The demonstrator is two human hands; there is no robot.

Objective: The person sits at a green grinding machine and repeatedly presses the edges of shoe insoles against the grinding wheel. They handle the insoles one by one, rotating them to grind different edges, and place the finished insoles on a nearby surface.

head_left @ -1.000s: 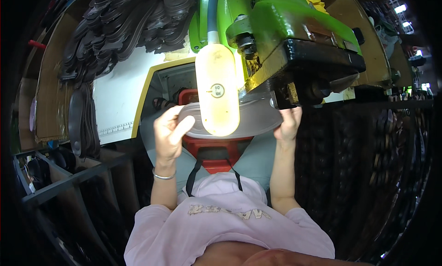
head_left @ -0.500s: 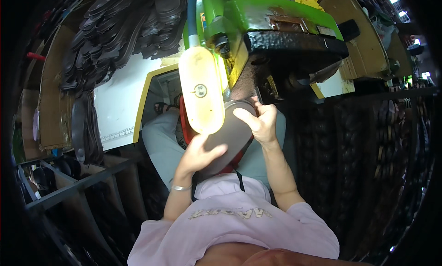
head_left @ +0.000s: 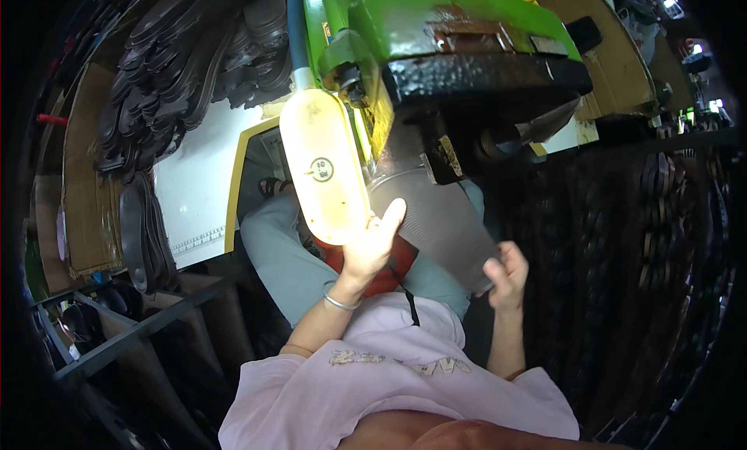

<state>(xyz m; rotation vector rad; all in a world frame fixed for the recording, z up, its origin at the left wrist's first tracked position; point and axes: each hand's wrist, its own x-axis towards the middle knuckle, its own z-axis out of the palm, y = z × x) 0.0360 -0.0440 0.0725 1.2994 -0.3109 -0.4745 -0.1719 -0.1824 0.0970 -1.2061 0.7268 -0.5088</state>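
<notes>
A dark grey-brown shoe sole slants under the head of a green machine, its far end close against the working part. My right hand pinches the sole's near right end, thumb on top. At the sole's left edge is my left hand, thumb lying along the edge; its other fingers are partly hidden by the lamp. That lit, long oval lamp hangs just left of the sole and shines on it. A yellow-stained guard sits beside the machine head.
Piles of dark soles lie at the far left by a cardboard box, above a white table with a yellow edge. A divided rack stands lower left. Another cardboard box is at the far right, beside racks of dark footwear parts.
The sole has swung round, its near end going from lower left to lower right. My right hand has moved down to that end; my left hand has moved up and right to the edge.
</notes>
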